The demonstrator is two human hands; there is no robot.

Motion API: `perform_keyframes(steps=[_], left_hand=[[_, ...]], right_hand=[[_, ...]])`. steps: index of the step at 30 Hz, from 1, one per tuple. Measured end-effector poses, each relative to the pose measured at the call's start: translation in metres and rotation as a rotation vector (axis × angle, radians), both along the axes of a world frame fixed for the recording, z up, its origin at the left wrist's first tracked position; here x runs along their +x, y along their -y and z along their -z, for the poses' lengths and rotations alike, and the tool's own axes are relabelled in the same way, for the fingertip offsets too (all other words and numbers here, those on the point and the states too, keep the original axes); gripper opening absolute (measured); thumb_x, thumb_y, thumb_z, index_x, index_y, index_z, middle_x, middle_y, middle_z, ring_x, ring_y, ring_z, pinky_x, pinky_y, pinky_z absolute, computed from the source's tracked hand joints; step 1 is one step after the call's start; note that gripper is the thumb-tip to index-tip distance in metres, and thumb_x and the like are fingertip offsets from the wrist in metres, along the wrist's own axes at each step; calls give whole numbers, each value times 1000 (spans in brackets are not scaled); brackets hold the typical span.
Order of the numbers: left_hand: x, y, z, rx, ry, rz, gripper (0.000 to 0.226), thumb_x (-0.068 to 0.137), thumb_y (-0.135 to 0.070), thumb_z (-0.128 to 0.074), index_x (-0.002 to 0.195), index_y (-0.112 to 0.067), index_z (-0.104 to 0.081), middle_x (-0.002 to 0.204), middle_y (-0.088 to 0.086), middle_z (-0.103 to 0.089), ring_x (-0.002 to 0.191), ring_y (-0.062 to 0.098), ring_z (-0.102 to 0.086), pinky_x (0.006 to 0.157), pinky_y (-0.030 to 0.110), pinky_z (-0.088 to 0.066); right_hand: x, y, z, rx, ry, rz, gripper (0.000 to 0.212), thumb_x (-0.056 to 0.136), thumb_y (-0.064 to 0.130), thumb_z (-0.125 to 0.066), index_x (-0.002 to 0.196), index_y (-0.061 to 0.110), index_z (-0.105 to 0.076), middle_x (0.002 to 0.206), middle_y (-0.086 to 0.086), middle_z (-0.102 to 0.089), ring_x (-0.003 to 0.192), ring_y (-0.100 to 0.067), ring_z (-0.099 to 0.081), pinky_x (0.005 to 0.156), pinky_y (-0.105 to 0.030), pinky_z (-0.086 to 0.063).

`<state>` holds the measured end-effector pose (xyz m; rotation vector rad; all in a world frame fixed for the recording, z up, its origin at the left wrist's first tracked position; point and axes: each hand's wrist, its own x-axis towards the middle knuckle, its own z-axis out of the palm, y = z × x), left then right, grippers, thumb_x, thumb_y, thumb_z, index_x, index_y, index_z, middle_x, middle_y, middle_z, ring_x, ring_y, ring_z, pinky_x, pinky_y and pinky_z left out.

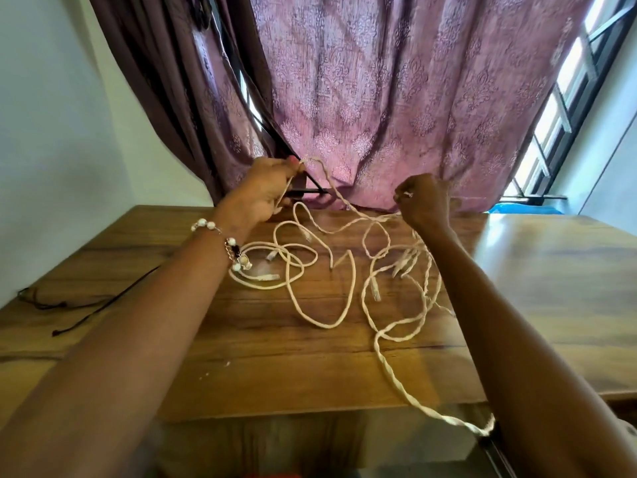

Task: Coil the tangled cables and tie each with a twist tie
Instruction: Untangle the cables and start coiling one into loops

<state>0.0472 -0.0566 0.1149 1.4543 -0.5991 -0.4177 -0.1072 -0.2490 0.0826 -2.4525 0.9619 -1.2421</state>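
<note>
Near the table's [344, 367] far edge, the left hand [265, 191] pinches a cream cable [324, 319] and the right hand [425, 200] grips another strand, both raised, apparently to separate the tangle.

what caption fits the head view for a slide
Both hands, left hand and right hand, lift strands of tangled cream cables above a wooden table.
</note>
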Motion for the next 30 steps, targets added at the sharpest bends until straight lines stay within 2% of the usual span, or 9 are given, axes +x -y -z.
perform_keyframes(steps=[6, 9, 11, 14, 17, 22, 25, 28, 30], left_hand=[[8, -4, 5, -43, -271, 33, 26, 96, -32, -52, 76, -19, -61, 74, 1, -48, 67, 13, -46, 59, 37, -47], [11, -12, 8, -111, -358, 3, 24, 98, -29, -49, 78, -18, -58, 74, 0, -49, 65, 10, -46, 62, 39, -49], [14, -15, 11, -155, -426, -33, 24, 98, -25, -50, 77, -17, -56, 71, 0, -49, 62, 10, -45, 64, 40, -50], [13, -15, 20, -163, -455, -63, 22, 96, -18, -53, 76, -14, -59, 69, 3, -49, 60, 13, -46, 67, 43, -53], [8, -10, 31, -141, -428, -87, 21, 95, -15, -55, 75, -13, -61, 67, 4, -47, 58, 11, -45, 67, 39, -54], [11, -11, 37, -90, -185, -140, 22, 93, -18, -60, 72, -15, -63, 62, 3, -54, 49, 10, -48, 50, 27, -49], [17, -15, 41, -43, -1, -157, 16, 90, -18, -64, 75, -15, -68, 51, -4, -63, 41, 8, -56, 40, 23, -50], [24, -16, 50, 88, 147, -179, 18, 88, -27, -66, 85, -11, -73, 70, 7, -72, 61, 19, -65, 64, 37, -59], [29, -18, 57, 114, 180, -200, 23, 87, -32, -66, 84, -11, -73, 82, 11, -72, 74, 23, -66, 81, 42, -57]], right_hand=[[-5, -34, -5, 188, -81, -356, 11, 77, 10, -76, 87, 5, -74, 84, -8, -73, 80, -18, -67, 83, -37, -54], [-25, -43, -9, 256, -345, -477, 6, 80, 1, -71, 85, 5, -72, 76, -4, -71, 68, -14, -65, 64, -31, -51], [-35, -44, -9, 304, -654, -521, 21, 81, -6, -63, 93, 9, -71, 83, -3, -72, 75, -17, -67, 57, -26, -48], [-30, -46, 7, 193, -982, -460, 47, 75, 12, -78, 118, 21, -62, 104, 1, -66, 94, -18, -62, 71, -25, -44], [-17, -39, 30, 31, -972, -375, 61, 73, 18, -81, 129, 23, -57, 121, -4, -60, 110, -21, -55, 83, -23, -36], [-12, 0, 53, -238, -887, -198, 37, 80, 25, -73, 116, 28, -65, 127, -8, -52, 127, -30, -37, 105, -44, -34], [-13, 1, 46, -187, -636, -209, 24, 81, 18, -72, 105, 17, -70, 117, -10, -60, 114, -28, -52, 94, -41, -45], [-10, -48, 27, 9, -248, -451, 20, 82, 22, -73, 97, 9, -72, 93, -9, -72, 83, -23, -67, 76, -31, -52], [-4, -89, 23, 89, -182, -605, 25, 81, 34, -72, 88, 10, -74, 80, -10, -72, 70, -24, -67, 66, -33, -52]])
